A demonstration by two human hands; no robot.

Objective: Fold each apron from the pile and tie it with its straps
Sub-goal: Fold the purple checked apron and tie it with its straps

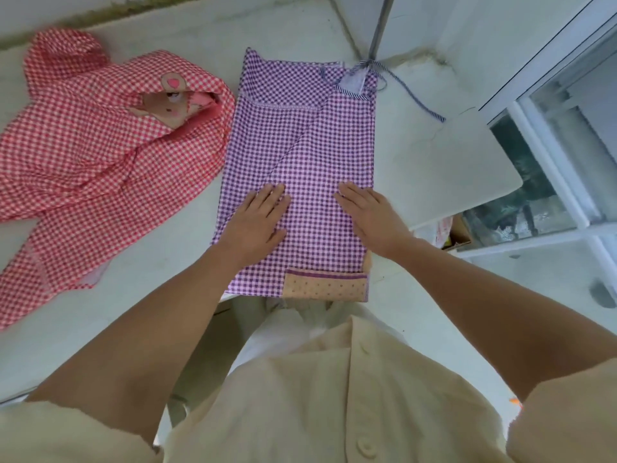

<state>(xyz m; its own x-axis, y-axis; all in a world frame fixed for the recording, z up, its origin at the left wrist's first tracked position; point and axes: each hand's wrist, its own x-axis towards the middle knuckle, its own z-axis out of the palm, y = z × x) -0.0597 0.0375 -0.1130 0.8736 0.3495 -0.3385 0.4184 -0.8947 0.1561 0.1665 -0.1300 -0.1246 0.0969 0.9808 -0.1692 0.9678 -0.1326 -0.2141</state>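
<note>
A purple-and-white checked apron (300,128) lies folded into a long narrow rectangle on the white table (160,269), with a beige dotted pocket at its near end. My left hand (257,222) and my right hand (370,215) both rest flat on its lower half, fingers spread, holding nothing. A striped strap (414,95) trails from the apron's far right corner across the table. To the left lies a crumpled pile of red-and-white checked apron (93,155) with a bear appliqué showing.
The table's right edge (484,202) ends close to the apron, with a window frame (567,195) beyond it. A metal pole (380,25) rises at the far side. The near table edge is at my body.
</note>
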